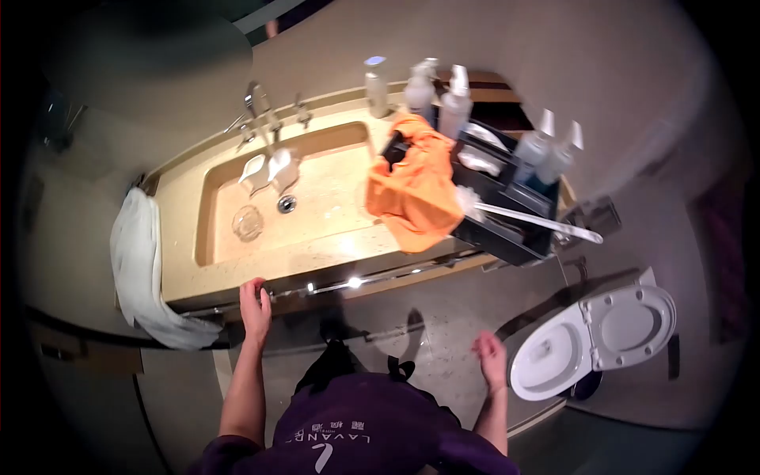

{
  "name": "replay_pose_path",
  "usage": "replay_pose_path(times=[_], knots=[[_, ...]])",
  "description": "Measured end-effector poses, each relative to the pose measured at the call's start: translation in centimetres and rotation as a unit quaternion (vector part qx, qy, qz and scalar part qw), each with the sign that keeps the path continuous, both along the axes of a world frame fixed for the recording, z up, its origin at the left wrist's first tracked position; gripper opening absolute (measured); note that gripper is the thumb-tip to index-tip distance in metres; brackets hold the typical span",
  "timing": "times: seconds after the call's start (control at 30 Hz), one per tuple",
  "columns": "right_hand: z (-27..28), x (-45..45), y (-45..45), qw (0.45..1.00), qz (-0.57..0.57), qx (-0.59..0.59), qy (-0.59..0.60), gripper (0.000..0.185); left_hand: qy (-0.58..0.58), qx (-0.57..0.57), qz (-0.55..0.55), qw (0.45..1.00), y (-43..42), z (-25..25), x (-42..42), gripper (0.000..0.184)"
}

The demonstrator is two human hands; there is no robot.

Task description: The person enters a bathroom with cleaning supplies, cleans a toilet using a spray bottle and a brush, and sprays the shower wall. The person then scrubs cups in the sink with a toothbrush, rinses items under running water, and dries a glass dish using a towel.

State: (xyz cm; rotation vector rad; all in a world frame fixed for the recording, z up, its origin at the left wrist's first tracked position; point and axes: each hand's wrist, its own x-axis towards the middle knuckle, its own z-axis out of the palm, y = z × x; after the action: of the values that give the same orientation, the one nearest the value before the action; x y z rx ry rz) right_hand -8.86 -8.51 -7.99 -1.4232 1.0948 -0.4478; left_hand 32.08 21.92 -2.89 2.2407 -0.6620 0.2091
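My left hand [255,307] hangs at the front edge of the stone counter [179,283], its fingers loosely bent and nothing held. Slightly blurred, my right hand [491,355] is in the air left of the toilet [546,348], fingers half curled and empty. In the sink basin [321,226] lie two white cups [282,169] under the faucet [253,107] and a clear glass dish [248,223] near the drain. An orange cloth [419,190] drapes over the counter beside a black caddy [503,237].
Spray bottles [455,103] stand at the counter's back, and more bottles [535,148] sit in the caddy. A white-handled brush [546,222] lies across it. A white towel [136,261] hangs over the counter's left end. A metal rail [380,275] runs along the front.
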Motion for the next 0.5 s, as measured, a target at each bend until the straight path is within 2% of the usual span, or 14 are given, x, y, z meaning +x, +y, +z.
replay_pose_path(times=[0.03, 0.1, 0.13, 0.17, 0.2, 0.23, 0.27, 0.3, 0.43, 0.47, 0.5], knots=[[4.5, 3.1, -1.5, 0.997, -0.021, -0.073, -0.019, 0.023, 0.020, 0.002, 0.037, 0.999, 1.0, 0.1, 0.9, 0.019], [11.8, 8.5, -4.2, 0.966, -0.026, -0.254, -0.028, 0.023, -0.022, 0.007, 0.092, 0.995, 3.7, -1.1, 3.7, 0.021], [13.6, 10.5, -6.5, 0.954, -0.024, -0.298, -0.030, 0.024, -0.033, 0.001, 0.117, 0.993, 5.2, -1.3, 5.0, 0.022], [16.1, 13.1, -7.9, 0.919, -0.004, -0.394, -0.020, 0.025, -0.046, -0.005, 0.143, 0.989, 6.6, -1.6, 6.5, 0.023], [16.4, 14.5, -10.5, 0.875, -0.019, -0.483, 0.021, 0.027, -0.046, -0.026, 0.175, 0.983, 8.0, -2.5, 8.2, 0.024], [17.8, 16.9, -11.9, 0.868, 0.006, -0.496, -0.012, 0.031, -0.045, -0.049, 0.202, 0.977, 9.9, -2.9, 10.1, 0.025], [18.8, 18.8, -13.7, 0.823, 0.027, -0.562, 0.075, 0.035, -0.061, -0.035, 0.238, 0.969, 11.9, -2.3, 11.9, 0.027], [19.7, 21.1, -15.2, 0.735, 0.061, -0.662, 0.134, 0.041, -0.075, -0.021, 0.269, 0.960, 13.5, -1.4, 13.8, 0.028], [21.0, 28.9, -17.1, 0.653, 0.148, -0.658, 0.344, 0.055, -0.142, 0.062, 0.367, 0.917, 20.4, 0.0, 22.5, 0.035], [20.6, 30.3, -17.7, 0.677, 0.173, -0.575, 0.425, 0.057, -0.148, 0.097, 0.396, 0.901, 22.0, 0.0, 24.5, 0.037], [20.2, 31.2, -18.1, 0.696, 0.165, -0.557, 0.422, 0.055, -0.155, 0.133, 0.422, 0.883, 23.4, 0.0, 26.3, 0.039]])
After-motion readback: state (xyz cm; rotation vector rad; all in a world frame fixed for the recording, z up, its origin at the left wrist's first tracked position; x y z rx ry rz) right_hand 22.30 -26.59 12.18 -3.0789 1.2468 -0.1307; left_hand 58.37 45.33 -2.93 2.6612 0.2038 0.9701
